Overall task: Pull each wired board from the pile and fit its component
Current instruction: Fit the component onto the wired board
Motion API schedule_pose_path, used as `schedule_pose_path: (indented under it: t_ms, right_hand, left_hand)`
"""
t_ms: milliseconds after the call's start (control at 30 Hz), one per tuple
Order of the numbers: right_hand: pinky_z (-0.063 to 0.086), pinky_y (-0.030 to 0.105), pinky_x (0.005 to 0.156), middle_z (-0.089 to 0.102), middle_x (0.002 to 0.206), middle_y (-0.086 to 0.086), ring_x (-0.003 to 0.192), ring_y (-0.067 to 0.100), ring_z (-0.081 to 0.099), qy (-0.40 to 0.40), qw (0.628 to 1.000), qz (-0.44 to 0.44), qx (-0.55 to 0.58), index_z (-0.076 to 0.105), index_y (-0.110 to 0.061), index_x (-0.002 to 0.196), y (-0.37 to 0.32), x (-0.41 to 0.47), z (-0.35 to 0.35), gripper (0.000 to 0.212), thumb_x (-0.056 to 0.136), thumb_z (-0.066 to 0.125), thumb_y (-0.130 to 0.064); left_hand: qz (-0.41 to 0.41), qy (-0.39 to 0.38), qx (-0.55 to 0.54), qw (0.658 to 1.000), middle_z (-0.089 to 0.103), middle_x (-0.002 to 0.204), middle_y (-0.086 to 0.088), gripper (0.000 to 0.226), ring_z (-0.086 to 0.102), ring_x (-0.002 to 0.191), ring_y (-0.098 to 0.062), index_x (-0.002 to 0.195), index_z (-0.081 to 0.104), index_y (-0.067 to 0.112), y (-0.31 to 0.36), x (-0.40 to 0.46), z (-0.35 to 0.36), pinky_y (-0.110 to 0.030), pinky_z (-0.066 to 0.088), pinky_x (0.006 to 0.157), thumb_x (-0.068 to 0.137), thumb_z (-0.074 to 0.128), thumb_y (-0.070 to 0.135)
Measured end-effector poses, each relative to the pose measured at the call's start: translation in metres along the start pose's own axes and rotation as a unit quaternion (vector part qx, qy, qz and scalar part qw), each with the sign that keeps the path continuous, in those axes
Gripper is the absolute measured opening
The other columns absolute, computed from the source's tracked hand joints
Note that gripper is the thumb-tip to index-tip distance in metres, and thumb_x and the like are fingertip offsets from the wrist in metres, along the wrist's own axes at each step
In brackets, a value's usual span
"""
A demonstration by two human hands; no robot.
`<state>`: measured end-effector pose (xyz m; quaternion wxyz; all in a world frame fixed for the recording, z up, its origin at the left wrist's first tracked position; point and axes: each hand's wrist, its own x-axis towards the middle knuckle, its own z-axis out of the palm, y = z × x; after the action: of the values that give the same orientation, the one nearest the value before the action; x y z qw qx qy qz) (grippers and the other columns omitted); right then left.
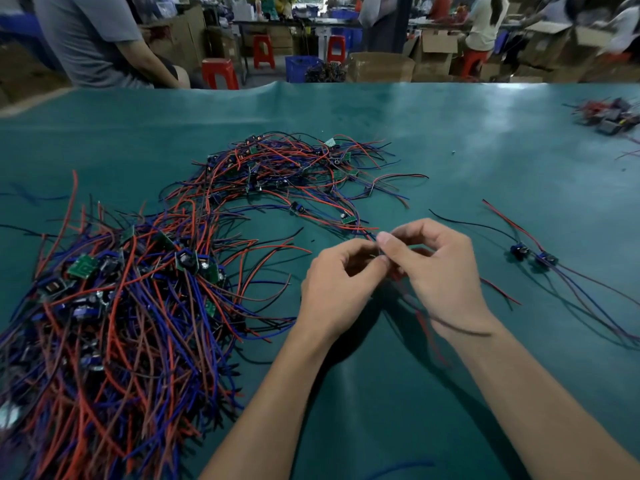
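Teal mat (450,140) covers the bench. Head view: left hand (341,289) and right hand (440,271) meet at centre, fingertips pinching a small wired board (379,252), mostly hidden, its wires trailing below. Pile (114,306) of red-and-blue wired boards lies left; two boards (533,255) lie apart at right.

A green mat covers the worktop (433,126). On its left lies a big pile (114,306) of wired boards in red, blue and black, with a looser tangle (294,168) further back toward the middle. To the right, two blue boards (533,255) with long wires lie side by side, and a smaller blurred heap (609,114) sits at the far right edge.
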<state>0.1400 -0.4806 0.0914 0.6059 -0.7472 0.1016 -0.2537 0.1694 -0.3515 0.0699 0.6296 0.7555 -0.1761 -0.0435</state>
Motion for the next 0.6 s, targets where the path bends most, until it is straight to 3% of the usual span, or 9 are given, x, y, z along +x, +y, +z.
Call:
schedule_pose_path:
  t_ms: [200,300,433,600]
  right_hand:
    - [0.051,0.023,0.056,0.069,0.063,0.004,0.056,0.015,0.063,-0.028,0.994,0.049,0.094,0.066,-0.012,0.066,-0.006,0.0,-0.006,0.024,0.071,0.089,-0.007]
    - [0.047,0.026,0.057,0.066,0.065,0.004,0.061,0.016,0.059,-0.048,0.991,0.092,0.089,0.065,-0.015,0.066,-0.01,0.006,-0.014,0.025,0.065,0.09,-0.012]
    - [0.044,0.022,0.052,0.068,0.073,0.004,0.058,0.012,0.054,-0.128,0.959,0.196,0.158,0.073,-0.009,0.084,-0.012,0.009,-0.024,0.045,0.047,0.09,-0.027]
    - [0.044,0.019,0.051,0.067,0.074,0.007,0.059,0.01,0.054,-0.155,0.956,0.176,0.179,0.08,-0.005,0.08,-0.012,0.008,-0.025,0.022,0.061,0.082,-0.016]
  left_hand:
    - [0.011,-0.003,-0.03,0.999,0.079,0.092,0.002,0.025,0.075,0.094,-0.021,0.097,0.078,0.021,0.001,-0.001,-0.001,-0.05,0.056,0.093,0.076,0.068,0.029]
    - [0.011,0.007,-0.035,0.999,0.079,0.085,0.003,0.017,0.074,0.084,-0.016,0.089,0.078,0.026,0.0,-0.002,0.0,-0.049,0.057,0.09,0.078,0.066,0.023]
    - [0.024,0.027,-0.035,0.999,0.079,0.084,0.001,0.016,0.073,0.082,-0.019,0.091,0.079,0.024,0.0,-0.001,-0.001,-0.047,0.058,0.088,0.081,0.067,0.02]
    - [0.004,0.02,-0.014,1.0,0.078,0.079,0.003,0.02,0.072,0.079,-0.018,0.088,0.079,0.021,0.0,-0.001,0.0,-0.047,0.057,0.089,0.079,0.066,0.033]
